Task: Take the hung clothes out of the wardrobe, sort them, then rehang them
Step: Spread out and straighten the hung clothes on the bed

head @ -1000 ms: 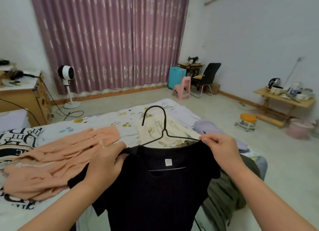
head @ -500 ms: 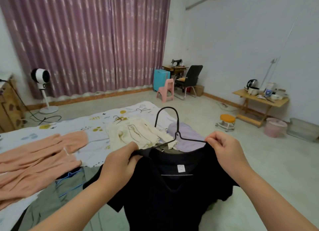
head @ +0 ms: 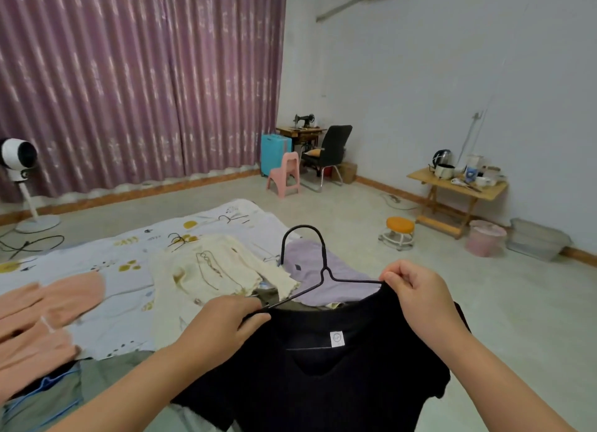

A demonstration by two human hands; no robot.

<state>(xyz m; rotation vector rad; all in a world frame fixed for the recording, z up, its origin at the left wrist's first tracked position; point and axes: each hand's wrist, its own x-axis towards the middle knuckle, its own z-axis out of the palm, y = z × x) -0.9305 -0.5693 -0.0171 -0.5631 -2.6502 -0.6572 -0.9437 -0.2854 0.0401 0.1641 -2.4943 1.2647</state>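
A black short-sleeved top (head: 326, 376) with a small white neck label hangs on a thin black wire hanger (head: 318, 263) in front of me. My left hand (head: 223, 325) grips the top's left shoulder together with the hanger's arm. My right hand (head: 416, 292) pinches the right shoulder at the hanger's other end. On the bed (head: 206, 224) beyond lie a cream cardigan (head: 210, 270), a peach garment (head: 42, 318), a lilac garment (head: 313, 270) and an olive garment (head: 106, 380).
Purple curtains cover the far wall. A standing fan (head: 19, 173) is at the left, a pink child's chair (head: 284, 173), blue suitcase and black chair at the back. An orange stool (head: 399, 233), wooden side table (head: 455, 189) and pink bin (head: 486, 237) stand on the right floor.
My view has swung to the right and the bedside cabinet has left the frame. Both hands keep the same hold on the black top, carried rightwards along the bed.
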